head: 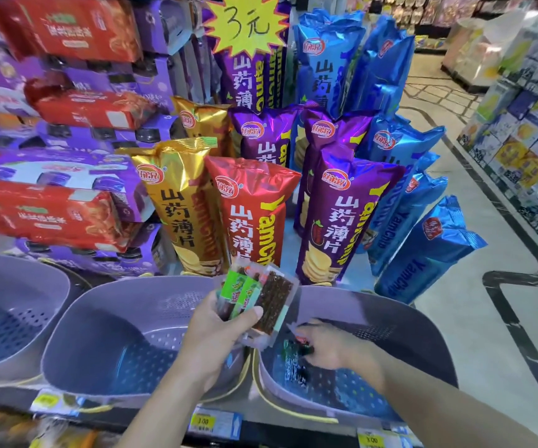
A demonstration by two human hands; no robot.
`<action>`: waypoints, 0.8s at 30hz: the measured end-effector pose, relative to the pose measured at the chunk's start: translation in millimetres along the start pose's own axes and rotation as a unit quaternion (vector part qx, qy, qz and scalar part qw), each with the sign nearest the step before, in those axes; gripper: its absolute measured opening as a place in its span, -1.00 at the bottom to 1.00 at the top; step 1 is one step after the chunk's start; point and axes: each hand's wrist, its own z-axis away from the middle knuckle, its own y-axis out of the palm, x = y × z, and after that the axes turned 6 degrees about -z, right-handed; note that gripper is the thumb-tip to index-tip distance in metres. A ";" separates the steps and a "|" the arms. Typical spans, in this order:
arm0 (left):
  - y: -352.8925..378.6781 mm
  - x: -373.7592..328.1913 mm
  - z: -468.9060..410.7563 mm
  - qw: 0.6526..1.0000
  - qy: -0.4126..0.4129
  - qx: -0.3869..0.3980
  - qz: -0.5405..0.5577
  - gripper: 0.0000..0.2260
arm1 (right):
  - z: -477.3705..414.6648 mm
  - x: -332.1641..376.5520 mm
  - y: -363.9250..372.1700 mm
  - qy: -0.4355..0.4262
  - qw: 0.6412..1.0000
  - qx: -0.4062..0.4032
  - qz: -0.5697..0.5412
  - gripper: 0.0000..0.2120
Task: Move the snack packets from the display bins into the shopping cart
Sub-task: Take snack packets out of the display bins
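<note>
A sheaf of snack packets [258,295] is gripped in the fingers of the left hand [209,331] above the left rim of the right bin [390,305]. Inside it, dark packets [293,360] are met by the blurred right hand [329,349], whose grip cannot be told. Yam chip bags [248,208] are stood just behind.

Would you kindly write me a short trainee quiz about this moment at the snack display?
1. True or false: the left hand holds several packets.
2. Which bin does the right hand reach into? A) left B) middle C) right
3. Fill in: the yellow sign reads ___ yuan.
Key: 1 true; 2 C, the right bin; 3 the number 3.
</note>
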 end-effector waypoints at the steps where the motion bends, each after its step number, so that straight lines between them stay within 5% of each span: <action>1: 0.1 -0.2 -0.1 1.000 -0.003 0.003 0.000 -0.72 | -3.5 -1.6 3.4 0.002 1.000 0.005 0.024 -0.32; 8: -1.7 0.9 -2.1 1.000 -0.006 0.015 0.000 -0.68 | -3.1 -4.8 13.4 0.001 0.997 0.025 0.070 -0.15; 16: -1.8 1.9 -3.3 1.000 -0.011 0.019 -0.007 -0.69 | -7.9 -1.3 19.0 0.008 0.999 -0.003 0.051 -0.60; 20: -2.3 1.9 -3.1 1.000 -0.014 0.017 -0.012 -0.70 | 1.6 -8.4 8.4 -0.030 0.998 -0.008 -0.059 -0.76; 24: -1.1 2.1 -0.6 1.000 -0.008 0.006 0.003 -0.71 | 22.9 -4.8 -10.2 -0.057 0.956 -0.024 -0.287 -0.81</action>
